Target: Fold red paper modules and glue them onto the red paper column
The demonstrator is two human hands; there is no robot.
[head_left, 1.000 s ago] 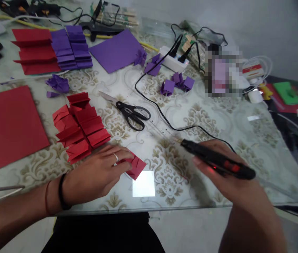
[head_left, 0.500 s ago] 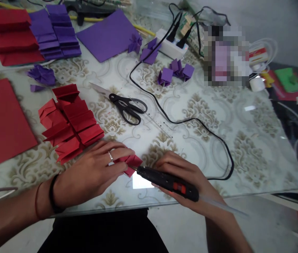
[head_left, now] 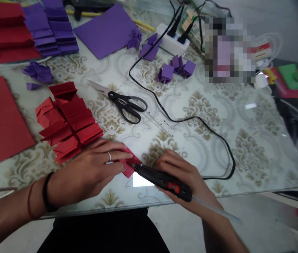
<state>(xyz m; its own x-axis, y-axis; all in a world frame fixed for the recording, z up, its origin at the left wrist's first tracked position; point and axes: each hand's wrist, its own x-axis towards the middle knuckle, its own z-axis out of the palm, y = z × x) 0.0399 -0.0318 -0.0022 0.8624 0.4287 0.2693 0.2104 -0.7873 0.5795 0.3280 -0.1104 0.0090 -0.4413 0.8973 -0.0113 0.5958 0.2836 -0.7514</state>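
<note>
A small folded red paper piece (head_left: 128,170) is between the fingers of my left hand (head_left: 85,175), which wears a ring and a black wristband. My right hand (head_left: 183,175) is wrapped round a black glue gun (head_left: 162,180) with a red part on its side and a clear stick at its rear. The gun's nozzle touches or nearly touches the red piece. Beyond my left hand lie several pleated red paper units (head_left: 71,119), side by side.
Black-handled scissors (head_left: 126,105) lie mid-table near a clear ruler (head_left: 156,119). A black cable loops on the right from a white power strip (head_left: 174,40). Purple folded pieces (head_left: 166,73), a purple sheet (head_left: 104,31) and a red sheet (head_left: 2,123) lie around.
The glue gun's nozzle has shifted slightly left over the red piece, with my right hand. More of the red piece shows beside my left fingers, and my left wrist has moved slightly left.
</note>
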